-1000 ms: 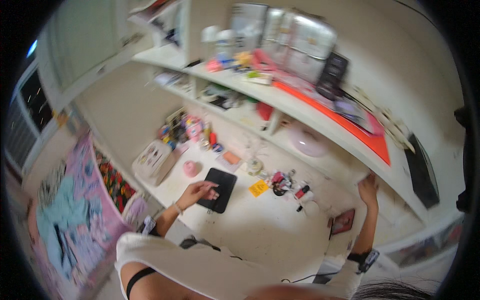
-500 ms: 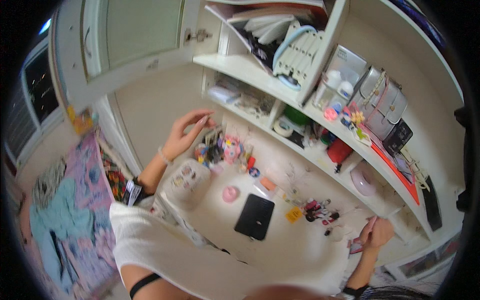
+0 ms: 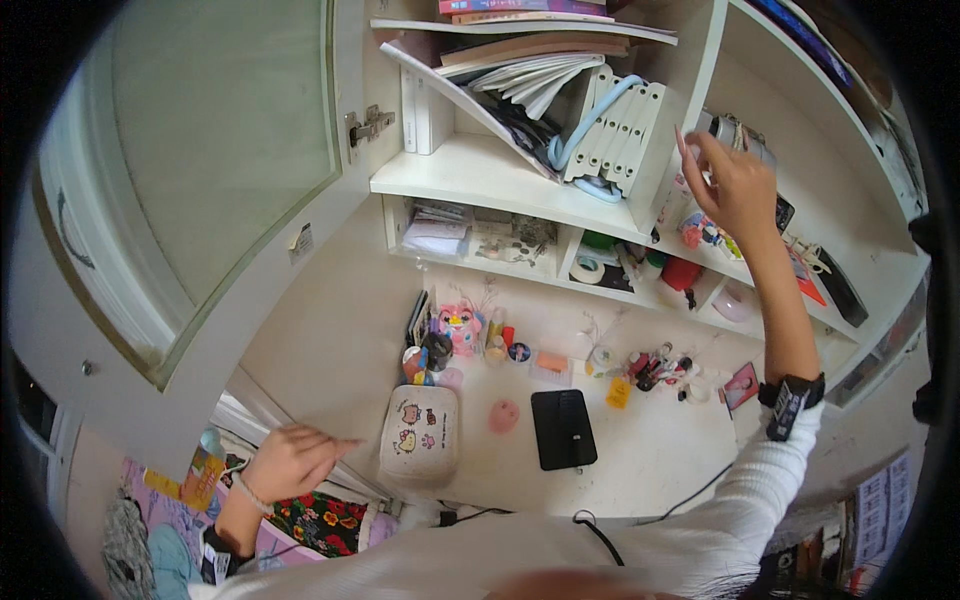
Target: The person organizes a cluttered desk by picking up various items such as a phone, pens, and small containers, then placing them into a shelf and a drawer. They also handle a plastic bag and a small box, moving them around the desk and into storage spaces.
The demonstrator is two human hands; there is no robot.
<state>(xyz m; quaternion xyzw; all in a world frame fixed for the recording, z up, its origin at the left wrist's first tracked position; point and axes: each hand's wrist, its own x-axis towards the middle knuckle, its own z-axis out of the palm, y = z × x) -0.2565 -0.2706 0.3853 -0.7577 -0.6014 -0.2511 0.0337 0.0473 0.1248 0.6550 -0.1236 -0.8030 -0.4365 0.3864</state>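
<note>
My right hand (image 3: 732,185) is raised in front of the upright divider on the right of the shelves. Its fingers are apart and nothing shows in them. To its left stands a white folding rack with a pale blue tube handle (image 3: 618,128), leaning among papers and books. Low on the left, my left hand (image 3: 295,462) hovers with one finger stretched out and the others bent, holding nothing visible. The nearest thing to it is a cream basket with cartoon figures (image 3: 418,430) on the desk, not touched.
An open cabinet door with a glass panel (image 3: 230,150) fills the upper left. On the white desk (image 3: 650,470) lie a black tablet-like slab (image 3: 563,430), a pink round item (image 3: 503,416) and several small bottles. A bed with patterned cloth (image 3: 320,520) is lower left.
My right hand has risen from the desk's right end to the upper shelves. My left hand has dropped from beside the lower shelf. The view has shifted, showing more of the cabinet door.
</note>
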